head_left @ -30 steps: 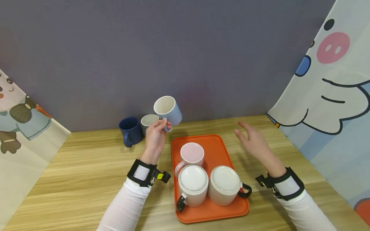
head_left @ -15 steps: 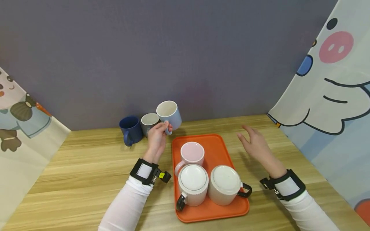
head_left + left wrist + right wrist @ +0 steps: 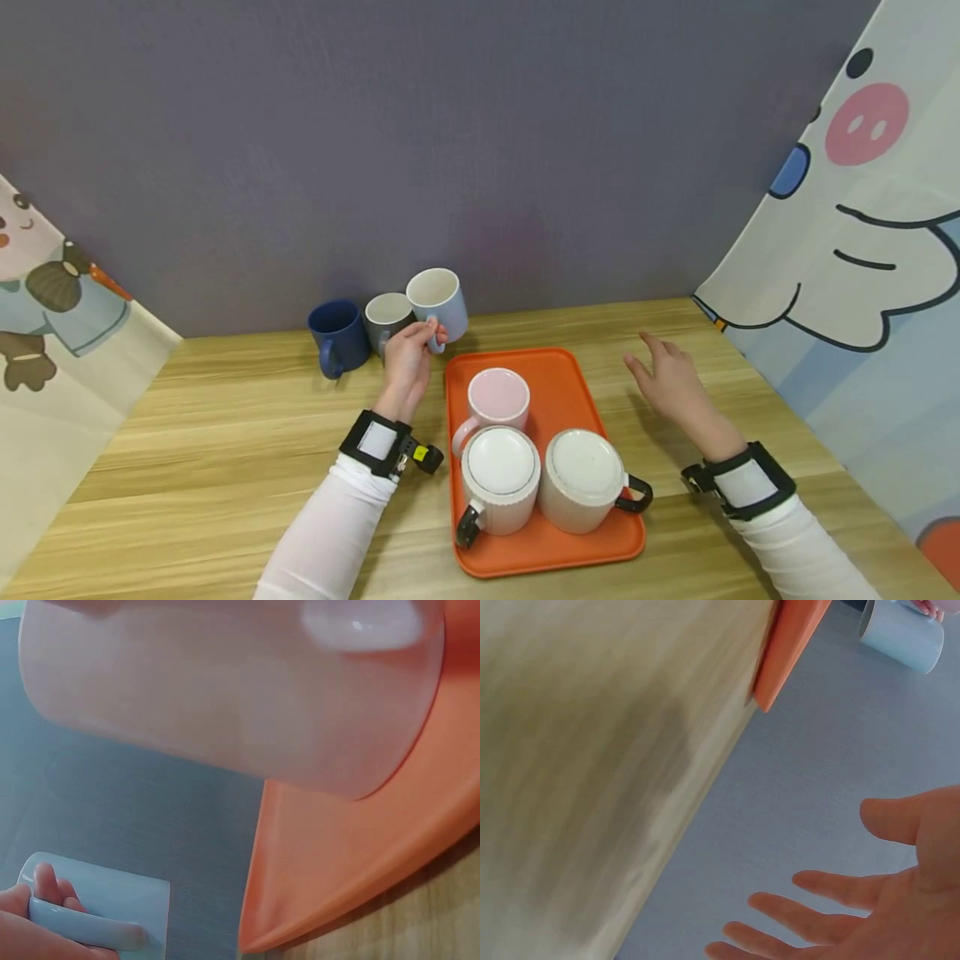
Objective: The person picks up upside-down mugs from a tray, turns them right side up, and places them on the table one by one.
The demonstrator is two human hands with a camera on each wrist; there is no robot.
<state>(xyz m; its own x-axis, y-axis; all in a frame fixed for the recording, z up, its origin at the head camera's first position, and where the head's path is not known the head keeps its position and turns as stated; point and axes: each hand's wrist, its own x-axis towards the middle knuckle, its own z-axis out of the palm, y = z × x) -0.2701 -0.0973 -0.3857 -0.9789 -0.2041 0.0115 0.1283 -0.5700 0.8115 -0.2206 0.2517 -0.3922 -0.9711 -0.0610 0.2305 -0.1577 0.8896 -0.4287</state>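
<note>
Gripping the pale-blue cylindrical ceramic-looking mug (image 3: 448, 315) by its handle (image 3: 90, 927), the left hand (image 3: 407, 365) is risking bumping the white-lined dark-grey mug (image 3: 388, 320) through leftward drift, the right hand (image 3: 671, 385) spreading empty.

1 mug (image 3: 448, 315) is light-blue, the tray (image 3: 557, 385) orange.

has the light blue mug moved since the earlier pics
Yes, down: in the head view, the light blue mug is lower relative to the navy mug than before.
</note>
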